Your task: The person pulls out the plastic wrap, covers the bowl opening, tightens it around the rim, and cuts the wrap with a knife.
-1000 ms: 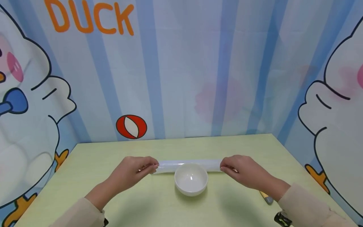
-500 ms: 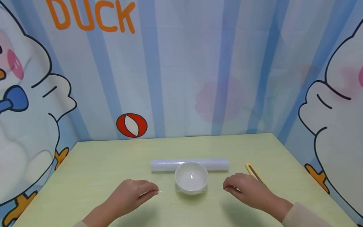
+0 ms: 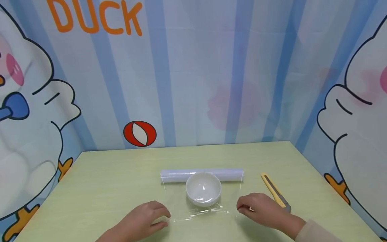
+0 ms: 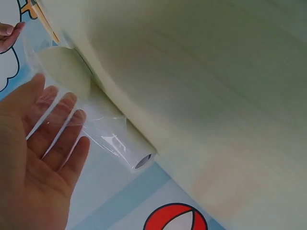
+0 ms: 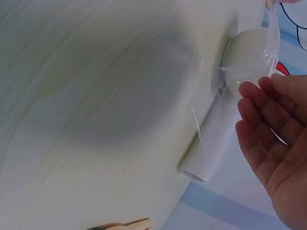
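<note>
A clear sheet of cling film (image 3: pixel 208 210) runs from the white roll (image 3: pixel 231 174) over the white bowl (image 3: pixel 203 196) towards the person, glinting along its near edge. The left hand (image 3: pixel 145 218) is at the film's near left corner, thumb and fingertips apart. In the left wrist view its fingers (image 4: pixel 67 124) are spread, with film lying against them. At the near right corner, the right hand (image 3: pixel 263 210) pinches the film between thumb and index finger; the right wrist view shows the film gathered there, above the other fingers (image 5: pixel 256 115).
A yellow and grey utility knife (image 3: pixel 272 188) lies on the pale green table (image 3: pixel 105 181), just behind the right hand. A printed curtain (image 3: pixel 193 84) with cartoon ducks stands around the table's back and sides.
Both hands have come from the roll's ends towards the person, drawing film over the bowl. The left hand's thumb and fingers have since parted. The utility knife is now in fuller view.
</note>
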`<state>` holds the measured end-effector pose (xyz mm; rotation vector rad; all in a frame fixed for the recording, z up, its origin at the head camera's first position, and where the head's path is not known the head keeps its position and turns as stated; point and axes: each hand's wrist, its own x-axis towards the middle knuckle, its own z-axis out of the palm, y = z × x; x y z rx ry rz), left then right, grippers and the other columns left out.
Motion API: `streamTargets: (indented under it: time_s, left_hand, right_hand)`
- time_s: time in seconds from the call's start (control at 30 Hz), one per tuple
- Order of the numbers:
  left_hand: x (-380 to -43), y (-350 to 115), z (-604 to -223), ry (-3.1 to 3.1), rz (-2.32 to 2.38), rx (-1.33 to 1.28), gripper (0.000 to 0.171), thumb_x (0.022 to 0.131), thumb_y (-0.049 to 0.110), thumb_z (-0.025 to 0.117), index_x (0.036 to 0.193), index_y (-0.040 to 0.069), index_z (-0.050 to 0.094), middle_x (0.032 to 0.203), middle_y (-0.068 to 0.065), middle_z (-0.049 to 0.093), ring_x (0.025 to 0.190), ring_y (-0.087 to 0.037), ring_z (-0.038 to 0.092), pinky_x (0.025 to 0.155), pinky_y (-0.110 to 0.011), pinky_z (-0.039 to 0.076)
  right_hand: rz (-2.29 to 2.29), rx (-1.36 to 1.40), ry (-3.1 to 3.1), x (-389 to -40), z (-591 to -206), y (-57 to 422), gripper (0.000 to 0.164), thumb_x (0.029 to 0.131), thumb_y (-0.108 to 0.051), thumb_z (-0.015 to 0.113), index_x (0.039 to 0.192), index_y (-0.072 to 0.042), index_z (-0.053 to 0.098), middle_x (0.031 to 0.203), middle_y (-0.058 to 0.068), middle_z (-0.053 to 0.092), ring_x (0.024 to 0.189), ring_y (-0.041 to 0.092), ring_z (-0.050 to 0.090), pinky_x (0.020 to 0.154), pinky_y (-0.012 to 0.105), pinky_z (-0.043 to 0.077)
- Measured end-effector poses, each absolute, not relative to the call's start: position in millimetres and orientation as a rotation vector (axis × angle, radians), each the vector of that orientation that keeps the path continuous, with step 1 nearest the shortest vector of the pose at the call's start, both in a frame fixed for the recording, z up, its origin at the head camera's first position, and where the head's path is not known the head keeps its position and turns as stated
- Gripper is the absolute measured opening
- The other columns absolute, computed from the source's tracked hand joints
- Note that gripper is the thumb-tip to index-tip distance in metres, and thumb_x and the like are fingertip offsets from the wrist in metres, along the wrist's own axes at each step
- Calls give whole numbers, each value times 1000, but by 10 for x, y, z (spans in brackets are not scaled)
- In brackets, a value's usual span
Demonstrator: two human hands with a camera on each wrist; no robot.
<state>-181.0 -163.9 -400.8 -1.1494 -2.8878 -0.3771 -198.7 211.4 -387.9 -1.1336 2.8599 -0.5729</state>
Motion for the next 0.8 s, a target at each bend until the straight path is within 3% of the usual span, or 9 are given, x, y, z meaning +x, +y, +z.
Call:
streamTargets:
  time_s: [0.17, 0.33, 0.5, 0.63, 0.8]
  left_hand:
    - [-1828, -1645, -4034, -2969, -487, -1073, 29, 88, 45, 55, 102, 21, 64, 103, 11, 61, 96, -9, 57, 83, -30, 51]
    - [-1912, -1558, -4083, -3003, -599, -861, 42, 85, 51, 56, 110, 17, 61, 96, 8, 64, 89, -10, 60, 76, -30, 51]
    - [-1993, -1388, -4172, -3021, -556, -692, 63, 76, 54, 65, 121, 12, 53, 95, 6, 58, 85, -12, 55, 72, -31, 47]
    - [-2050, -1275, -4224, -2968, -431, -691, 61, 74, 44, 72, 119, 8, 53, 96, 2, 55, 84, -14, 54, 71, -32, 48]
    - [-2103, -1219, -4235, -2874, -307, -720, 38, 75, 33, 74, 102, 10, 61, 88, 2, 55, 78, -13, 53, 65, -28, 48]
  right_hand:
    - [-583, -918, 2880, -1992, -3916, 2044, 13, 89, -33, 57, 86, -22, 63, 78, -17, 60, 69, -5, 50, 60, 21, 44]
    - [-699, -570, 2839, -1983, -3974, 1927, 48, 82, -56, 57, 104, -13, 59, 89, -3, 64, 75, 8, 58, 63, 31, 46]
    - [-698, -368, 2840, -1992, -4067, 1778, 65, 76, -57, 64, 114, -6, 53, 86, -2, 59, 71, 11, 52, 61, 32, 43]
    - [-712, -287, 2853, -2005, -4113, 1690, 55, 75, -48, 69, 110, -8, 56, 75, -4, 56, 64, 11, 48, 57, 29, 39]
    - [-766, -373, 2872, -2059, -4176, 1650, 15, 82, -30, 66, 90, -17, 62, 72, -5, 58, 61, 9, 48, 52, 26, 37]
